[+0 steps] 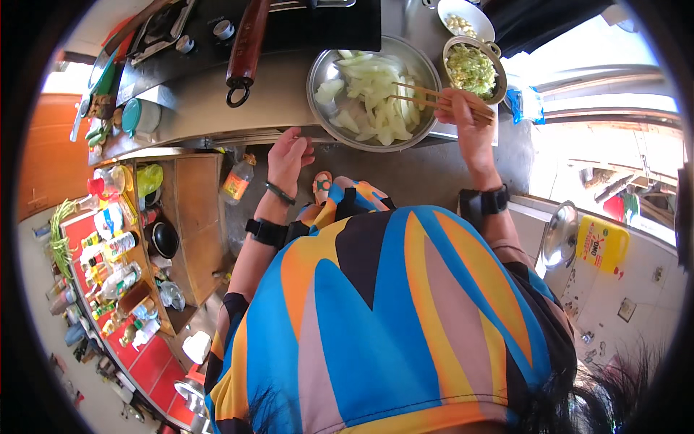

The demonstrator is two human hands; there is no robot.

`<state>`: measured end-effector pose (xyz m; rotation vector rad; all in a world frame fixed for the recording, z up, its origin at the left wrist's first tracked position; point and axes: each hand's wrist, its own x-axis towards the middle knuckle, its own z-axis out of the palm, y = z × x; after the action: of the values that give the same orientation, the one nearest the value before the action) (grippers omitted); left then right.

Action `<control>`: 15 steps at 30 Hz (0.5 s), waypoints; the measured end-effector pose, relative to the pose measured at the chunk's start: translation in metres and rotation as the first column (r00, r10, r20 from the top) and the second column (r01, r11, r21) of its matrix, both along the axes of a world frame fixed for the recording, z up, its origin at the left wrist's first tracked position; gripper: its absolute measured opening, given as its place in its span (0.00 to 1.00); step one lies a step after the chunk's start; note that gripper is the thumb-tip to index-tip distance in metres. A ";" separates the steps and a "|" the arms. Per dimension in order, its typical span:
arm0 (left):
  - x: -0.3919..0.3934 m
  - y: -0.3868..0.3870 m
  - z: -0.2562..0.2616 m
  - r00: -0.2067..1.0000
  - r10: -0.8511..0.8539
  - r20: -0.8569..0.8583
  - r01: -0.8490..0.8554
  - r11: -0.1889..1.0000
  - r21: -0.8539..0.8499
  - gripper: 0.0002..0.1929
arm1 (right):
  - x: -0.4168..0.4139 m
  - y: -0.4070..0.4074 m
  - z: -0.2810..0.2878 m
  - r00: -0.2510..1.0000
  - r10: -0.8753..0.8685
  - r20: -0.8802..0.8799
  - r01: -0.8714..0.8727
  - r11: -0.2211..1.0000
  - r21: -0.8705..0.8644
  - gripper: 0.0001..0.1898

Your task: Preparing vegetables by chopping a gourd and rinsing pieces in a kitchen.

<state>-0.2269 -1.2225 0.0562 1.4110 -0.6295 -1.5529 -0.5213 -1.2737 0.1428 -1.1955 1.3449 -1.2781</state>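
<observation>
My right hand (463, 108) grips a pair of wooden chopsticks (415, 101), whose tips reach into a wide metal basin (320, 116). Sliced pale green vegetable (374, 97) fills much of that basin, which stands at the counter's front edge. Just left of the basin, my left hand (290, 154) hovers by the edge with fingers loosely curled and nothing in it. Beyond my right hand sits a metal bowl of chopped green vegetable (470, 70). Behind it is a white bowl (480, 16) holding pale pieces that look like garlic.
A wooden pan handle (249, 49) juts over the counter (217, 108) from the stove. A teal-lidded jar (140, 116) stands at left. An orange-labelled plastic bottle (237, 179) is below the counter. Shelves with several bottles (119, 244) line the left side; a window is on the right.
</observation>
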 end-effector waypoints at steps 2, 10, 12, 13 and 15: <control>-0.008 -0.014 -0.001 0.999 -0.008 0.034 0.010 0.999 -0.034 0.19 | 0.009 -0.002 -0.023 0.998 -0.054 0.039 0.055 0.998 -0.017 0.10; -0.029 -0.042 -0.006 0.998 -0.043 -0.050 0.041 0.998 -0.046 0.12 | 0.056 0.018 -0.015 0.992 0.070 0.102 -0.077 0.995 0.068 0.10; -0.027 -0.043 -0.009 0.998 -0.052 -0.047 0.051 0.998 -0.032 0.07 | 0.057 0.022 -0.017 0.989 0.097 0.108 -0.104 0.992 0.069 0.10; -0.027 -0.043 -0.009 0.997 -0.058 -0.044 0.057 0.998 -0.030 0.07 | 0.057 0.025 -0.022 0.985 0.125 0.119 -0.135 0.987 0.082 0.10; -0.028 -0.042 -0.009 0.992 -0.064 0.105 0.067 0.998 -0.020 0.06 | 0.053 0.025 -0.023 0.979 0.152 0.134 -0.166 0.982 0.094 0.10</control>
<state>-0.2550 -1.2644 0.0475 1.4740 -0.7612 -1.5254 -0.4687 -1.2488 0.1194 -1.1074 1.1851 -1.1358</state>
